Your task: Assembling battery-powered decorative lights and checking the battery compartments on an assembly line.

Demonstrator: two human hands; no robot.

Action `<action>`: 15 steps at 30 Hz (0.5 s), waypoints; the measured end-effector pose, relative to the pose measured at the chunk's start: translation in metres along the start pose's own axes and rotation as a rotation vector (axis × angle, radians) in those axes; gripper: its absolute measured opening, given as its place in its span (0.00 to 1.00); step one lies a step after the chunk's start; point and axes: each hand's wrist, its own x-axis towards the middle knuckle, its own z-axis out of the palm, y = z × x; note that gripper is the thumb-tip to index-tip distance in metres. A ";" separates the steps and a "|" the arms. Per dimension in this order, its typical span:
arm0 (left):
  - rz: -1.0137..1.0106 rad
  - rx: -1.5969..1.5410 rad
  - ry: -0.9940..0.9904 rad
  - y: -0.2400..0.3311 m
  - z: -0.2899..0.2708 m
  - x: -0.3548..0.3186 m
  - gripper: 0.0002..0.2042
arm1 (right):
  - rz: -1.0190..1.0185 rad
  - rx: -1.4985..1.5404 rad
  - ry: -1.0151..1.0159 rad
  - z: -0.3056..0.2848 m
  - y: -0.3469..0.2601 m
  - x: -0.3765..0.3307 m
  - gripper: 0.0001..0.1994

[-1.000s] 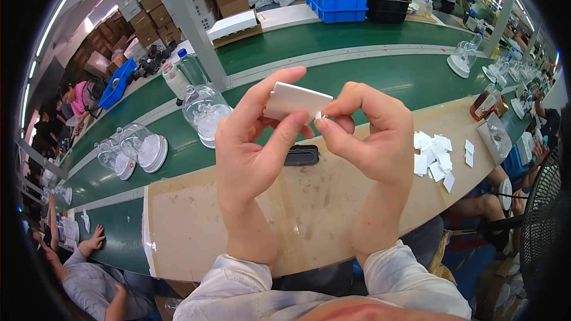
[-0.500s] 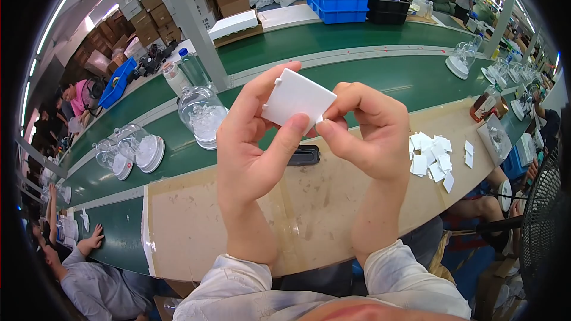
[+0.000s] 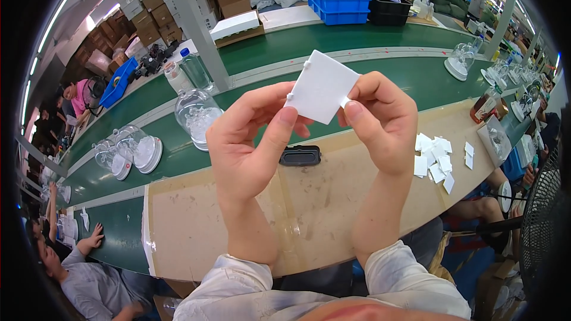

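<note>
While both hands are raised above the bench (image 3: pixel 357 202), the left hand (image 3: pixel 250 148) and right hand (image 3: pixel 380 125) pinch a white square plate (image 3: pixel 321 86) by its lower corners, fingers clenched on it. Below the plate, a black oval part (image 3: pixel 300 156) lies on the bench; white pieces (image 3: pixel 437 160) lie to its right.

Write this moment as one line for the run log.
left hand: holds white square plate | right hand: holds same plate | black oval part: on cardboard mat | white pieces: right side
</note>
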 end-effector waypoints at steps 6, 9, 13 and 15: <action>0.013 0.059 0.004 -0.008 0.001 0.002 0.10 | -0.073 -0.072 0.024 0.000 0.009 0.004 0.07; 0.036 0.096 -0.011 -0.011 0.002 0.004 0.10 | -0.208 -0.268 -0.033 -0.005 0.011 0.010 0.13; 0.003 0.079 0.006 -0.005 0.005 0.002 0.11 | -0.293 -0.287 0.010 -0.002 0.010 0.011 0.14; -0.018 -0.058 0.017 -0.003 0.005 0.002 0.13 | -0.269 -0.195 -0.009 -0.001 0.010 0.010 0.13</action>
